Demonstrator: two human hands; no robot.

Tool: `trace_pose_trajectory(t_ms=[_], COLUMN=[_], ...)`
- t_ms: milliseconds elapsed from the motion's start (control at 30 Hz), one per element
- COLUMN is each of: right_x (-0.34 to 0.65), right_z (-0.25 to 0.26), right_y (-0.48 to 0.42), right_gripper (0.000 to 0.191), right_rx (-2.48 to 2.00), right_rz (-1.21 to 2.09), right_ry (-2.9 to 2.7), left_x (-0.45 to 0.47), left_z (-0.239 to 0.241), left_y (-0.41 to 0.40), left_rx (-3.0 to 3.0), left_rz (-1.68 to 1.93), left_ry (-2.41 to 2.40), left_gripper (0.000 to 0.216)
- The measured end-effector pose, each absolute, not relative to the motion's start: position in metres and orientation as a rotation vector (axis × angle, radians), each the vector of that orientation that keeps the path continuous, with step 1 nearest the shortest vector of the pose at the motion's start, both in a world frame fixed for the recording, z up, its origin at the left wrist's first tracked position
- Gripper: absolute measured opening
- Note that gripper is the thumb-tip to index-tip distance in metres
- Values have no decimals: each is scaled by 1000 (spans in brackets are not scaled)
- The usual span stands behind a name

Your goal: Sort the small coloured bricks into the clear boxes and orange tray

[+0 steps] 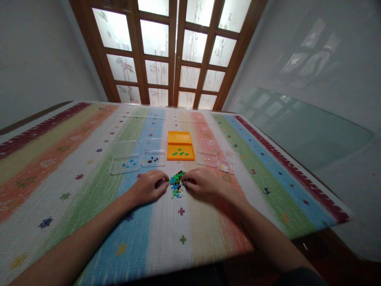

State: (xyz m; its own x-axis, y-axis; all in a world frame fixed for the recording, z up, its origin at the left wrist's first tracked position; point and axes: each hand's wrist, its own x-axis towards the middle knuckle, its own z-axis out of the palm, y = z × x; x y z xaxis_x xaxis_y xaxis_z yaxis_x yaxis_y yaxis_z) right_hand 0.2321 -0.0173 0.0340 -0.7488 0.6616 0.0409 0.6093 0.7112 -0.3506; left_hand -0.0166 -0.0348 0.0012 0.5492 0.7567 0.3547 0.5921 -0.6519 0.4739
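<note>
A small pile of mixed toy building bricks [176,184], in green, blue, dark brown and pale colours, lies on the striped tablecloth between my hands. My left hand [151,186] rests at the pile's left edge, thumb and fingertips drawn together. From the right, my right hand [202,181] touches the pile with curled fingers and thumb. Anything pinched in either hand is too small or too hidden to make out. Just beyond the pile an orange case [179,157] lies with its lid laid back, holding several green bricks [181,153].
Left of the case, one clear plastic box [112,169] holds blue pieces and another clear box [164,161] holds dark brown pieces. On the right stand a clear box [206,163] and a smaller box [225,171] with a yellow-and-white bit. The tablecloth [166,238] ends near my body.
</note>
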Motion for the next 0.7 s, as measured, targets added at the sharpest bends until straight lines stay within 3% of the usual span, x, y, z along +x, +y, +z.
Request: trace_pose_trajectory(t_ms=[700], right_x=[224], right_z=[43], right_y=[-25], right_gripper=[20], right_rx=[-1265], right_rz=[506], right_ry=[-2749], left_x=[-17], left_z=[1], left_y=[-34], left_rx=[2490], left_rz=[749], left_ry=[1119], left_gripper=[18])
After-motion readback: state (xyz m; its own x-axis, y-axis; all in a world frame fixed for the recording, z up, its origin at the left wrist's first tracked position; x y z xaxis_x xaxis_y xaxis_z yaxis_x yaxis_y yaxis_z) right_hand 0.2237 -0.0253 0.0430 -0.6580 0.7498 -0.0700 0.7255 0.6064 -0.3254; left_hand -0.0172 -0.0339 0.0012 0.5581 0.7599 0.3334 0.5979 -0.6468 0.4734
